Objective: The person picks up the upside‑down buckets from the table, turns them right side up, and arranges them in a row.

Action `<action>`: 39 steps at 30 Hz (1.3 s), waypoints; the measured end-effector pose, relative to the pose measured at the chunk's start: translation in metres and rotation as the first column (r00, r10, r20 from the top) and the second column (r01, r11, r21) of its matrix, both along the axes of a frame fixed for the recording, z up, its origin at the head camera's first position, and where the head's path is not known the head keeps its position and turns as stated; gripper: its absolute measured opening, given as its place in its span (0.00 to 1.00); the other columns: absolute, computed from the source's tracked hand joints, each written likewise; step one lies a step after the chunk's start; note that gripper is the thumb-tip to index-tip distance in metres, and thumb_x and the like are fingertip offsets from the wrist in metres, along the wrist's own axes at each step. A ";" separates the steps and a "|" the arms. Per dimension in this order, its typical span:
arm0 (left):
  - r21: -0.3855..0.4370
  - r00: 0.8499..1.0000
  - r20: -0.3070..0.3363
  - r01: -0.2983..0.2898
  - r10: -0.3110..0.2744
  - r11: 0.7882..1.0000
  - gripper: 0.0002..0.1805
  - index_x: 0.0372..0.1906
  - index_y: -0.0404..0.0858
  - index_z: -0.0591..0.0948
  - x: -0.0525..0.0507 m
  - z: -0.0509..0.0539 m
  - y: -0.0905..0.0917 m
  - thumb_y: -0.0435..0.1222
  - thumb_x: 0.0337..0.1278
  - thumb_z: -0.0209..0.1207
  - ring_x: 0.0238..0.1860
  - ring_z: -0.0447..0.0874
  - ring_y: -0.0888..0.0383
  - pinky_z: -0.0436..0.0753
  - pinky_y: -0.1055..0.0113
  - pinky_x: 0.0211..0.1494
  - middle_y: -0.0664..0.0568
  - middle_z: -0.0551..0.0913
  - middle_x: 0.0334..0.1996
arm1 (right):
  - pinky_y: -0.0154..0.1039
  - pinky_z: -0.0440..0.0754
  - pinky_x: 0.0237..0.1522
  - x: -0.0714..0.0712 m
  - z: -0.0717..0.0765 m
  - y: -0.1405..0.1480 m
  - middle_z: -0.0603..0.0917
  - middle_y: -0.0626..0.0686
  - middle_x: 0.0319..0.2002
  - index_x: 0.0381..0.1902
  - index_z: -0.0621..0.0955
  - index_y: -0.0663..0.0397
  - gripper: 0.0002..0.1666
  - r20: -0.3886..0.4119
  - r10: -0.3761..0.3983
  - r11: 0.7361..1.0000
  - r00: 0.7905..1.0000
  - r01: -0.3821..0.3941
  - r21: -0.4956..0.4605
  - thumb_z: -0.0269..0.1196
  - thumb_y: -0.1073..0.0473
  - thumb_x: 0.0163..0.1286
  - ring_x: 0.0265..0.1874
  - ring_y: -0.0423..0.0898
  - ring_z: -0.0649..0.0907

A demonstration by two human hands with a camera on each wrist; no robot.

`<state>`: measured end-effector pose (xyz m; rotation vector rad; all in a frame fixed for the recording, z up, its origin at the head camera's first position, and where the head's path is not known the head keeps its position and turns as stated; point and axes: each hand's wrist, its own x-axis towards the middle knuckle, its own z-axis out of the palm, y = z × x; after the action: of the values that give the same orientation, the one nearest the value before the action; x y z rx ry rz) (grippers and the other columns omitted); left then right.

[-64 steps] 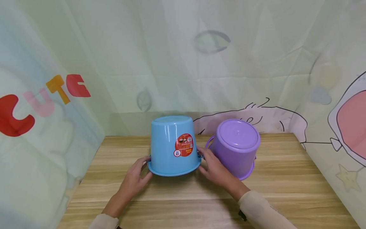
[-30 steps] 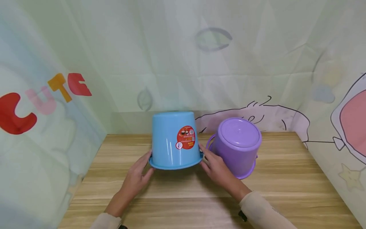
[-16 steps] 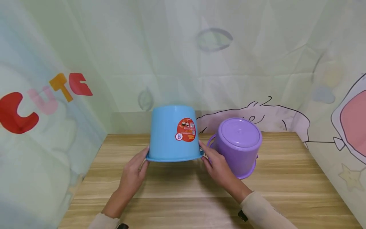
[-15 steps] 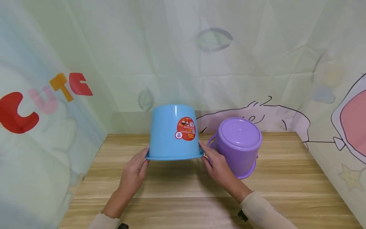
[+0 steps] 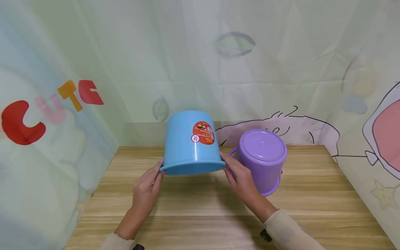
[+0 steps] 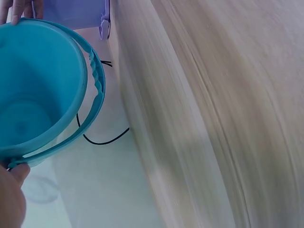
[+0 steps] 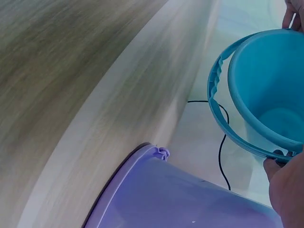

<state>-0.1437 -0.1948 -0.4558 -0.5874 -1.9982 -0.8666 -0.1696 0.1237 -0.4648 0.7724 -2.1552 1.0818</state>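
Note:
A blue bucket [image 5: 184, 139] with a red round label hangs mouth-down in the air above the table, its open rim tipped toward me. My left hand [image 5: 146, 187] grips the rim at its left side, thumb underneath. On the opposite side my right hand [image 5: 240, 177] pinches the rim by the handle joint. Both wrist views look into the hollow blue bucket [image 6: 35, 80], and its handle [image 7: 216, 111] dangles below the rim. Right beside my right hand, a purple bucket [image 5: 262, 149] stands upside down on the table.
The wood-grain table [image 5: 193, 215] reaches back to a printed cloth backdrop [image 5: 187, 52]. More cloth with coloured letters [image 5: 23, 121] hangs on the left, and a balloon print [image 5: 387, 128] is on the right.
Both hands have raised the blue bucket off the table and tilted it, so its bottom leans away and its mouth now faces me more. The purple bucket has stayed in place.

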 end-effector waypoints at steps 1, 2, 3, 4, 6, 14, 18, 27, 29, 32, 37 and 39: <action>0.006 1.000 -0.017 0.002 -0.001 1.000 0.26 0.62 0.31 0.83 -0.001 0.000 0.001 0.24 0.56 0.69 0.56 0.88 0.60 0.77 0.79 0.62 0.42 0.89 0.53 | 0.29 0.75 0.67 0.000 0.001 0.000 0.85 0.56 0.62 0.71 0.78 0.51 0.32 -0.007 0.005 1.000 1.000 -0.005 -0.008 0.65 0.71 0.70 0.61 0.52 0.85; 0.012 1.000 -0.026 0.000 0.000 1.000 0.24 0.62 0.31 0.82 -0.002 0.000 0.001 0.26 0.59 0.67 0.57 0.87 0.61 0.77 0.79 0.62 0.42 0.89 0.53 | 0.28 0.75 0.67 0.000 0.001 -0.001 0.85 0.57 0.61 0.71 0.78 0.51 0.32 -0.016 0.009 1.000 1.000 -0.009 -0.013 0.65 0.71 0.70 0.60 0.52 0.85; 0.018 0.999 -0.032 -0.001 0.002 1.000 0.23 0.63 0.30 0.82 -0.003 0.000 0.002 0.26 0.61 0.66 0.57 0.86 0.61 0.77 0.79 0.63 0.42 0.89 0.53 | 0.28 0.75 0.67 0.000 0.002 -0.001 0.85 0.57 0.61 0.71 0.78 0.52 0.32 -0.019 0.014 1.000 1.000 -0.014 -0.019 0.65 0.71 0.70 0.60 0.52 0.85; 0.022 0.999 -0.037 -0.005 0.006 1.000 0.22 0.63 0.30 0.82 -0.004 0.000 0.002 0.28 0.64 0.65 0.57 0.86 0.62 0.76 0.79 0.63 0.41 0.89 0.53 | 0.27 0.75 0.66 0.000 0.002 -0.002 0.85 0.57 0.61 0.71 0.78 0.52 0.32 -0.017 0.017 1.000 1.000 -0.017 -0.025 0.65 0.71 0.70 0.59 0.52 0.85; 0.028 0.999 -0.051 -0.018 0.019 0.999 0.22 0.64 0.30 0.81 -0.005 0.001 0.004 0.31 0.68 0.62 0.50 0.89 0.53 0.77 0.81 0.62 0.41 0.89 0.49 | 0.26 0.76 0.64 0.000 0.003 -0.003 0.84 0.56 0.60 0.71 0.77 0.51 0.32 -0.012 0.020 0.999 1.000 -0.020 -0.035 0.65 0.71 0.70 0.58 0.51 0.85; 0.052 0.994 0.049 -0.097 0.094 0.994 0.32 0.71 0.37 0.77 -0.007 0.004 0.009 0.19 0.60 0.63 0.38 0.78 0.50 0.75 0.80 0.42 0.38 0.80 0.40 | 0.27 0.80 0.46 0.000 0.003 -0.008 0.81 0.57 0.54 0.71 0.77 0.52 0.33 0.030 0.019 0.998 0.999 -0.016 -0.068 0.64 0.73 0.70 0.48 0.46 0.82; 0.042 0.994 0.057 -0.101 0.098 0.994 0.37 0.71 0.37 0.76 -0.007 0.005 0.010 0.16 0.55 0.65 0.37 0.77 0.51 0.75 0.79 0.40 0.38 0.79 0.38 | 0.30 0.79 0.39 0.000 0.005 -0.009 0.80 0.56 0.49 0.73 0.75 0.53 0.34 0.046 0.006 0.998 0.999 -0.003 -0.065 0.64 0.73 0.70 0.40 0.43 0.79; 0.062 0.998 0.050 -0.051 0.048 0.997 0.36 0.70 0.37 0.78 -0.013 0.009 0.012 0.16 0.54 0.65 0.35 0.77 0.52 0.74 0.78 0.39 0.40 0.80 0.36 | 0.30 0.78 0.34 -0.006 0.013 -0.005 0.79 0.56 0.47 0.73 0.74 0.54 0.34 0.057 -0.004 0.997 0.998 0.008 -0.079 0.63 0.73 0.71 0.34 0.40 0.76; 0.059 0.998 0.052 -0.045 0.042 0.997 0.35 0.69 0.38 0.78 -0.013 0.010 0.012 0.17 0.55 0.65 0.34 0.76 0.54 0.74 0.77 0.37 0.40 0.80 0.35 | 0.30 0.76 0.32 -0.008 0.015 -0.004 0.79 0.56 0.45 0.72 0.76 0.52 0.33 0.053 -0.006 0.996 0.999 0.011 -0.083 0.63 0.73 0.71 0.31 0.39 0.74; 0.051 0.998 0.051 -0.046 0.043 0.998 0.33 0.68 0.37 0.79 -0.014 0.011 0.012 0.18 0.56 0.65 0.33 0.75 0.56 0.74 0.77 0.34 0.41 0.79 0.34 | 0.30 0.75 0.30 -0.010 0.017 -0.003 0.79 0.56 0.45 0.71 0.77 0.49 0.32 0.061 -0.008 0.997 0.998 0.013 -0.081 0.64 0.72 0.71 0.28 0.37 0.73; 0.032 0.998 0.049 -0.043 0.041 0.999 0.31 0.66 0.35 0.81 -0.015 0.017 0.012 0.18 0.54 0.67 0.32 0.77 0.56 0.75 0.76 0.33 0.41 0.81 0.34 | 0.31 0.76 0.30 -0.012 0.021 -0.002 0.80 0.55 0.46 0.72 0.76 0.49 0.32 0.113 -0.014 0.998 0.993 0.021 -0.056 0.64 0.69 0.72 0.29 0.37 0.73; 0.031 0.998 0.056 -0.029 0.027 0.999 0.31 0.65 0.34 0.81 -0.016 0.020 0.011 0.17 0.53 0.67 0.31 0.78 0.56 0.77 0.78 0.32 0.41 0.81 0.34 | 0.31 0.76 0.30 -0.012 0.024 -0.001 0.80 0.55 0.46 0.72 0.76 0.49 0.31 0.131 -0.017 0.999 0.991 0.023 -0.046 0.64 0.69 0.73 0.29 0.38 0.74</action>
<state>-0.1598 -0.1841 -0.4363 -0.5213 -2.0340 -0.9056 -0.1819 0.1225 -0.4412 0.6736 -2.2324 1.1984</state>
